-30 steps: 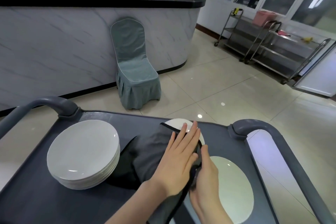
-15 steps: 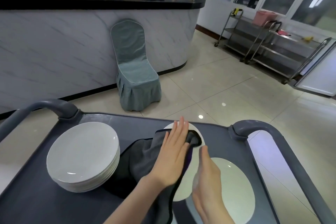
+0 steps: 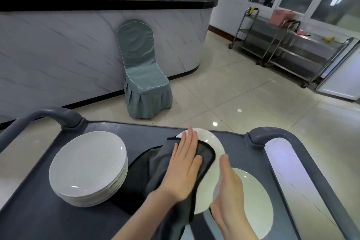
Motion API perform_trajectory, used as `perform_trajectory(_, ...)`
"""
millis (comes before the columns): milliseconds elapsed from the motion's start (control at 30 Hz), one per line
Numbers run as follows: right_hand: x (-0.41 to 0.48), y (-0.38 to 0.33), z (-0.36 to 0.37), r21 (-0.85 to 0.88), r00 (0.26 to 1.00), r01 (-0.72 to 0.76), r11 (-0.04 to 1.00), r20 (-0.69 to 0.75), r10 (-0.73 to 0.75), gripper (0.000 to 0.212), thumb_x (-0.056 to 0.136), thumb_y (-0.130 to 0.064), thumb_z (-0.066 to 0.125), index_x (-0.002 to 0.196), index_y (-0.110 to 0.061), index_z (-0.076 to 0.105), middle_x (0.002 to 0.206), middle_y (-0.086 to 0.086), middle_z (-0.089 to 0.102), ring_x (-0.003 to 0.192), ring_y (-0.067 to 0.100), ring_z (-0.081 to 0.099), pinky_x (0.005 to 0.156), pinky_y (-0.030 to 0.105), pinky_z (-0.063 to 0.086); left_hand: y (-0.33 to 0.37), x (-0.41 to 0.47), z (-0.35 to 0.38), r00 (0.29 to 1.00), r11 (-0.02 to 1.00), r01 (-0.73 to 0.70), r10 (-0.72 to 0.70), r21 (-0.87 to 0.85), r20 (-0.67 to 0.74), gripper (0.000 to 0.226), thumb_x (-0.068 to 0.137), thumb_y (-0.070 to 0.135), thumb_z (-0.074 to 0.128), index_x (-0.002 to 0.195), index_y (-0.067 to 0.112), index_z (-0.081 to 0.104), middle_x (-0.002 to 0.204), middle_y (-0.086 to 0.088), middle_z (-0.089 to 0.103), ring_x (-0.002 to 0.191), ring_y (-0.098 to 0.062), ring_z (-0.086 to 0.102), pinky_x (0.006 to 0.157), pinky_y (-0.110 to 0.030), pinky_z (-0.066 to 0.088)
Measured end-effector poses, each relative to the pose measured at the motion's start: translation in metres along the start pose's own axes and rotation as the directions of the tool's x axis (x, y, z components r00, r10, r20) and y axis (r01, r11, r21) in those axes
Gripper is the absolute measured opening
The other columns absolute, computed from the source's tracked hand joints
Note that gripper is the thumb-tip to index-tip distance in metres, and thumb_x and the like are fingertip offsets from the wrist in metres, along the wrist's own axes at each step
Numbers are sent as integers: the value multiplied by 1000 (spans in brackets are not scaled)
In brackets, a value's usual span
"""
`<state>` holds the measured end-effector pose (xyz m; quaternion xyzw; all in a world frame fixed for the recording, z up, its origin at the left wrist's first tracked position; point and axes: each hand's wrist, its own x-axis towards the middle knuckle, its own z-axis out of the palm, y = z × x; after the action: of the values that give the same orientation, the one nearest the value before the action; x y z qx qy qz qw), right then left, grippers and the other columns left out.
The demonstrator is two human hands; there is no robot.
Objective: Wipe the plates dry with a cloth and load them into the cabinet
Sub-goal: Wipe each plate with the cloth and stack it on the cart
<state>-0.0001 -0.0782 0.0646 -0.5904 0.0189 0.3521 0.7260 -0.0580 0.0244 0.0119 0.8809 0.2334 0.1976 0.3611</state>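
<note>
I hold a white plate point(image 3: 211, 143) tilted on its edge above the grey cart top point(image 3: 35, 218). My right hand point(image 3: 228, 187) grips its right rim. My left hand point(image 3: 184, 167) lies flat with fingers spread, pressing a dark grey cloth point(image 3: 155, 163) against the plate's face. The cloth hangs down past my wrist. A stack of several white plates point(image 3: 87, 167) stands on the cart at the left. Another white plate point(image 3: 255, 200) lies flat on the cart under my right hand.
The cart has grey tube handles at the far left point(image 3: 50, 116) and far right point(image 3: 272, 135). Beyond it stand a teal-covered chair point(image 3: 143, 76), a marble-fronted counter point(image 3: 58, 54) and steel trolleys point(image 3: 288, 50) on the tiled floor.
My left hand has slid the cloth up and to the left across the plate, baring more of the plate's right and lower face. My right hand stays on the rim.
</note>
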Motion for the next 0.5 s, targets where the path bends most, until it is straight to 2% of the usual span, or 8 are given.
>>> perform_trajectory(100, 5, -12, 0, 16, 999, 45, 999, -29, -45, 36, 101, -42, 52, 108, -13, 72, 103, 4, 78, 93, 18, 75, 82, 40, 53, -15, -3, 0, 997, 997, 79, -79, -8, 19, 60, 107, 20, 22, 148, 31, -21, 153, 21, -34, 141, 5, -31, 122, -33, -13)
perform_trajectory(167, 8, -19, -2, 21, 997, 60, 998, -57, -59, 34, 99, -43, 55, 102, -15, 73, 97, 0, 79, 84, 14, 75, 74, 37, 53, -15, -17, 8, 995, 995, 91, -91, 30, 31, 64, 105, 15, 21, 152, 33, -18, 153, 18, -34, 144, -1, -29, 123, -42, -9)
perform_trajectory(233, 6, -17, -3, 7, 996, 45, 999, -71, -45, 35, 99, -42, 54, 101, -14, 74, 97, 1, 79, 84, 14, 76, 74, 36, 53, -9, -36, 22, 1000, 987, -20, 22, 159, -15, 61, 99, 12, 21, 156, 27, 6, 161, 5, -18, 151, -21, -11, 121, -56, 1)
perform_trajectory(267, 4, -12, -3, -18, 997, 25, 1000, -71, -26, 37, 100, -42, 52, 104, -13, 74, 99, 2, 79, 87, 15, 75, 77, 37, 53, -6, -43, 28, 998, 981, -60, 65, 183, -22, 60, 96, 16, 19, 155, 27, 13, 163, 2, -11, 152, -22, -3, 121, -56, 2)
perform_trajectory(300, 2, -6, -3, -37, 998, 1, 999, -65, -4, 40, 101, -42, 49, 107, -11, 74, 101, 3, 78, 92, 16, 75, 81, 37, 53, -2, -46, 30, 998, 990, -61, 61, 127, 3, 64, 95, 24, 14, 158, 27, 5, 164, 6, -12, 153, -16, -5, 122, -49, -5)
perform_trajectory(367, -3, 6, -3, -38, 998, -41, 998, -42, 40, 43, 103, -42, 47, 111, -10, 74, 104, 5, 78, 96, 18, 74, 86, 38, 53, 0, -40, 30, 999, 999, -29, 28, 38, 30, 62, 93, 36, 6, 150, 33, -18, 159, 22, -26, 148, -2, -20, 119, -31, -19)
perform_trajectory(433, -4, 8, -2, -21, 998, -49, 999, -33, 49, 40, 102, -41, 48, 110, -11, 73, 102, 3, 78, 93, 13, 74, 83, 34, 53, -6, -25, 22, 999, 1000, -8, 7, 27, 39, 59, 94, 38, 4, 145, 35, -25, 155, 26, -32, 144, 3, -27, 118, -30, -20)
perform_trajectory(500, -2, 2, -1, -9, 999, -23, 1000, -34, 23, 38, 101, -42, 51, 107, -12, 73, 100, 3, 78, 92, 15, 75, 81, 36, 53, -14, -13, 13, 998, 997, 58, -60, 44, 35, 58, 102, 31, 11, 146, 35, -26, 152, 26, -35, 141, 6, -31, 120, -33, -17)
